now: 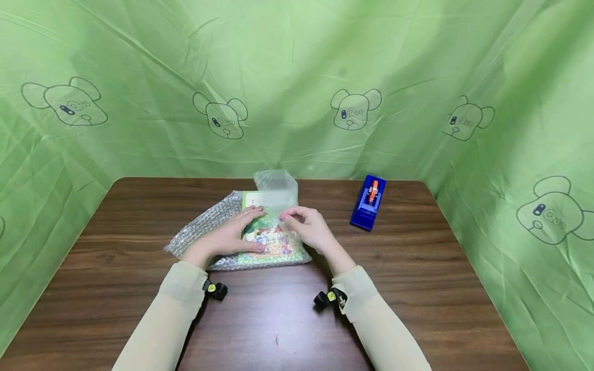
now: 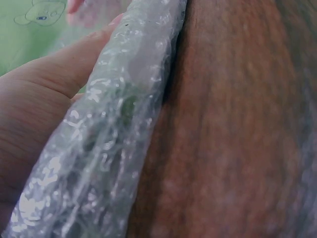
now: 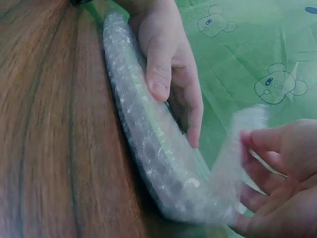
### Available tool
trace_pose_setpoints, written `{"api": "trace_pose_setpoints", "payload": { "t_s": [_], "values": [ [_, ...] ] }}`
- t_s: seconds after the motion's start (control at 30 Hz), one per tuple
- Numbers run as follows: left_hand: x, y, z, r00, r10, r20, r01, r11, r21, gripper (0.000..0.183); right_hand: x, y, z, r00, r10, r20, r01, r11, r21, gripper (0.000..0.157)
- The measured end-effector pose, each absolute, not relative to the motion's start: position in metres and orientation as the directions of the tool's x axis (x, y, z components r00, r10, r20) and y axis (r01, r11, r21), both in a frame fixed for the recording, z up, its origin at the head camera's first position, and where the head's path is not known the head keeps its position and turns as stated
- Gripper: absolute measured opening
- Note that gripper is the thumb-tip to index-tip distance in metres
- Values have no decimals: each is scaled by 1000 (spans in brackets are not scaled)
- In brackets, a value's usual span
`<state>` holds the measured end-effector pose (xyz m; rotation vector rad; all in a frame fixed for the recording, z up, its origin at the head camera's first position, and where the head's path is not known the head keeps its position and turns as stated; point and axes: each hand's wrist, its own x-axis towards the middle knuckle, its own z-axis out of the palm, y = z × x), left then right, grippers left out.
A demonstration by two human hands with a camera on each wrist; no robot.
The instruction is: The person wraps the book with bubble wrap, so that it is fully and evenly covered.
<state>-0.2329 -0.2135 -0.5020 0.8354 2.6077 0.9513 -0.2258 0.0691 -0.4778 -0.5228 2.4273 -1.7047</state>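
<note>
Table (image 1: 408, 288) amid green curtains (image 1: 287, 62)

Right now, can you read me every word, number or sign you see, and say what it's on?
"Qoo" or maybe "Roo": on the animal heads drawn on the green curtain; too faint to be sure.
Colourful bubble-wrapped packet: any print is too blurred to read.
Yellow stickers on the wrist cameras: marks too small to read.
Blue tape dispenser: no lettering I can make out.
</note>
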Motion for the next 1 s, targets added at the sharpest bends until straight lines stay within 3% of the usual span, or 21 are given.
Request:
{"api": "trace_pose_setpoints", "payload": {
  "t_s": [0.17,0.33,0.73,0.9,1.0],
  "values": [
    [-232,-213,-500,-816,576,-57,405,638,655,107,-240,81,-488,-881,-472,34,-191,288,-939,53],
    [-231,-213,-499,-821,567,-72,388,645,658,108,-254,92,-492,-810,-586,7,-237,317,-918,69],
    [-230,-213,-500,-828,556,-75,382,657,650,107,-266,95,-486,-761,-649,-23,-362,453,-815,79],
    [-230,-213,-500,-828,556,-77,383,660,647,109,-269,94,-486,-734,-678,24,-504,522,-688,81],
    [-231,-212,-499,-822,565,-70,393,652,649,108,-268,94,-485,-747,-664,42,-545,574,-611,92]
  ]
}}
